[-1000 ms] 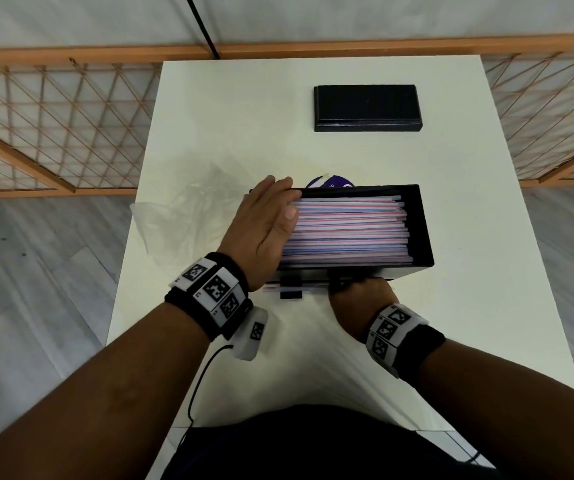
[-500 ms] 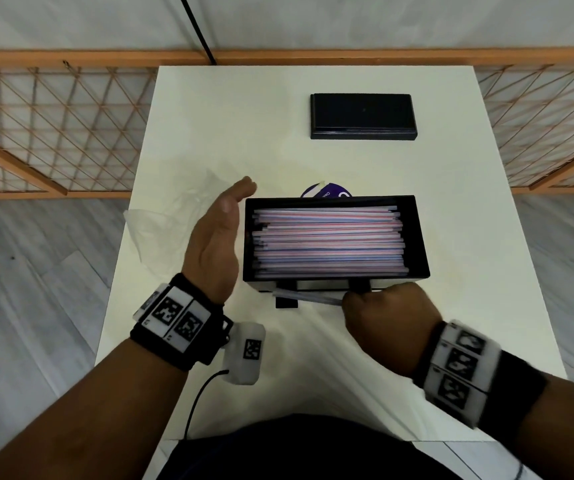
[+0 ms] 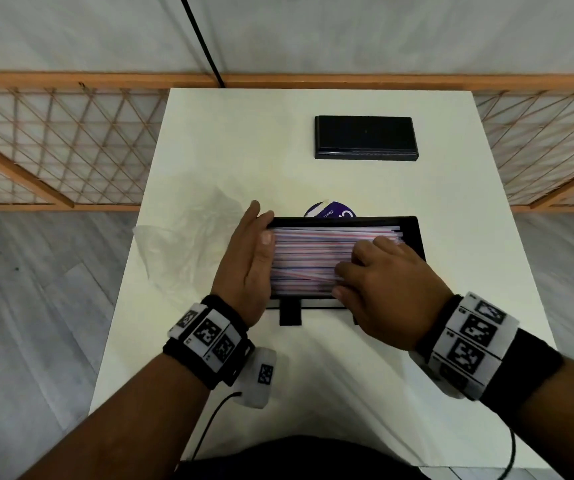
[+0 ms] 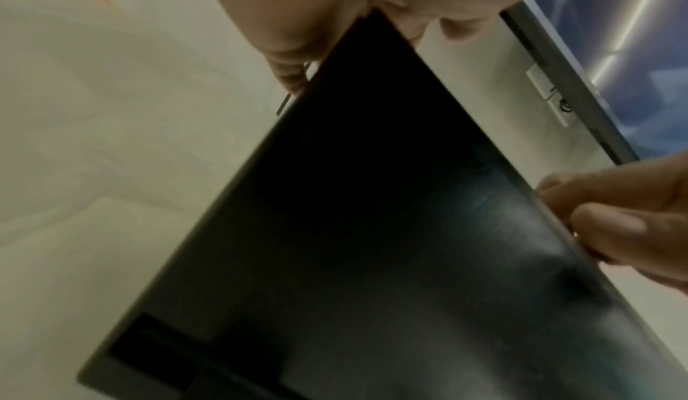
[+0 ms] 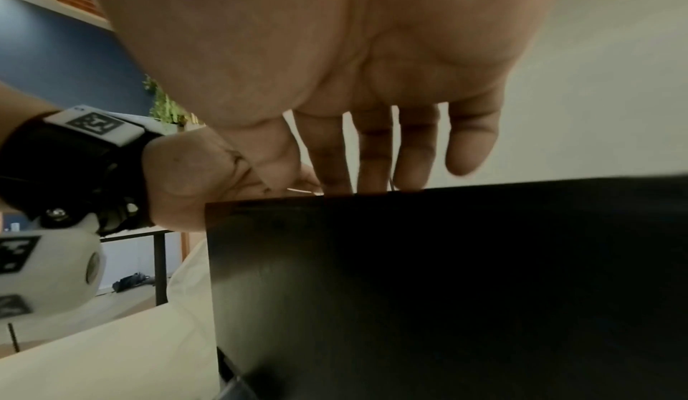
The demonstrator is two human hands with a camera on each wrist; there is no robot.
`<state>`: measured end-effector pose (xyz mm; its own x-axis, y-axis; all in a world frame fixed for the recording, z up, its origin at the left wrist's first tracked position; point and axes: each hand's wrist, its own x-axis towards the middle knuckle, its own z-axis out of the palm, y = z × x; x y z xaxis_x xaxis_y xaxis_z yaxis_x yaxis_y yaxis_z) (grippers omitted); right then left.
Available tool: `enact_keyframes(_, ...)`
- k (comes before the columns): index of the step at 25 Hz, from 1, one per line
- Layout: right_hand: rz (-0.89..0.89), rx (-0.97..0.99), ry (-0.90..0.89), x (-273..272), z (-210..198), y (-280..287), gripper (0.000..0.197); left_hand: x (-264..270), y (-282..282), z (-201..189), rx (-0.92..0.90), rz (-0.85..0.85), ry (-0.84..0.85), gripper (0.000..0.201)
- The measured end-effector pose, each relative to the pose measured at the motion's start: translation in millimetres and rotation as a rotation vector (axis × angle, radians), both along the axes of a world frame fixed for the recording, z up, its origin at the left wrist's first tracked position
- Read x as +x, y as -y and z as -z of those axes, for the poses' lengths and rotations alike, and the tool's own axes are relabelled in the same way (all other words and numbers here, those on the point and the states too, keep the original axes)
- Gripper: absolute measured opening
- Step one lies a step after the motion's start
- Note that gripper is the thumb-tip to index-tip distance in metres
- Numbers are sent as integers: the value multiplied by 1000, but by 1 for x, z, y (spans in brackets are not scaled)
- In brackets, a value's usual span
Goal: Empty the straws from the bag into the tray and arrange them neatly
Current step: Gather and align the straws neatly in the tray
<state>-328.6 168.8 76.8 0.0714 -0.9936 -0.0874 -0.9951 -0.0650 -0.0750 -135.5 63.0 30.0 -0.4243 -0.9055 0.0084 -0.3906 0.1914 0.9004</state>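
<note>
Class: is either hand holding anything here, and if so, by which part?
Nothing is gripped. The left hand presses flat against the straws' left ends; the right hand rests on them.

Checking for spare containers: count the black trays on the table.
2: one black tray of straws between both hands, another black tray empty-looking at the table's far side.

Forearms: we see ours bare, no sleeves.
Left wristband point(image 3: 209, 344): black strap carrying white blocks printed with black square-code markers.
Left wrist camera pod point(image 3: 257, 377): rounded white housing below the strap, one small marker on it, a thin black cable point(image 3: 209, 424) trailing toward us.
Right wristband point(image 3: 475, 344): wide black cuff, white marker blocks in a row.
Right cable point(image 3: 512, 452): black, looping off the table edge.
Clothing: dark garment at our waist.
</note>
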Motion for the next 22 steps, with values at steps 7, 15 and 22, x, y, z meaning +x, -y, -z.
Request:
enact_keyframes(7,34,4,187,-1,20,-18,43,2,2,12,-47,79,96,55)
enact_keyframes(15,124,-266,373,-11,21,-17,37,6,3,9,78,-42,63,60)
enact_keyframes(22,879,59,649,-42,27,-26,33,-6,-3,-9,477,-209,-174,52)
